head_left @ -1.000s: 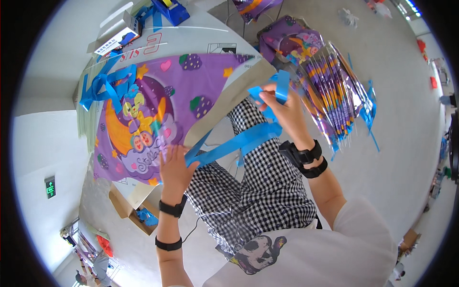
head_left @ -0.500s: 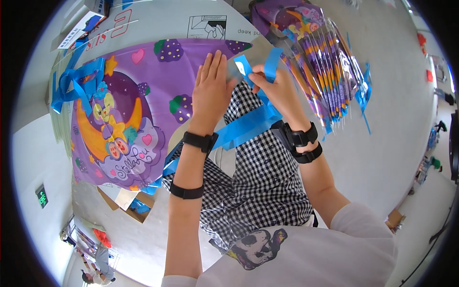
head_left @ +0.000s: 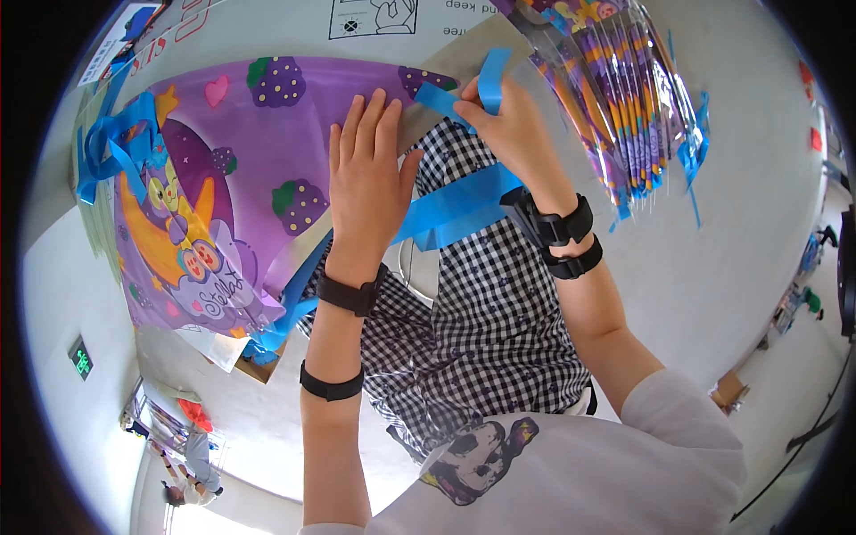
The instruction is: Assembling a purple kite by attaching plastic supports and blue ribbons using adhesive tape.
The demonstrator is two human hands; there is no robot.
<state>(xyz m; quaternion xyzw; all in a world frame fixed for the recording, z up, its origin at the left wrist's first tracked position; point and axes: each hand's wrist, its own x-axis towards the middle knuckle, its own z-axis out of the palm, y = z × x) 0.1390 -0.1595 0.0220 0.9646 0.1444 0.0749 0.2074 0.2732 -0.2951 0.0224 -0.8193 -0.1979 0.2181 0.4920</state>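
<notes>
The left hand (head_left: pixel 367 183) lies flat, palm down, fingers extended and close together, pressing on the right edge of the purple kite (head_left: pixel 241 178). It grips nothing. A black band sits on the left wrist, and a second black band sits further up the forearm.

The right hand (head_left: pixel 510 129) is to the right of the kite's upper corner. Its fingers are pinched together on a blue ribbon (head_left: pixel 492 80), which stands up in a loop above the fingertips. A wider length of blue ribbon (head_left: pixel 459 207) runs from below the right wrist, across the checked trousers (head_left: pixel 481 312), and under the left hand toward the kite's lower edge. Two black bands sit on the right wrist.

The kite lies spread over a pale cardboard sheet (head_left: pixel 259 22), printed side up, showing a cartoon moon, a heart and berries. A bunch of blue ribbons (head_left: pixel 107 147) rests on the kite's left corner.

Right of the kite, beyond the right hand, lies a stack of folded kites in clear wrapping (head_left: pixel 624 98).
</notes>
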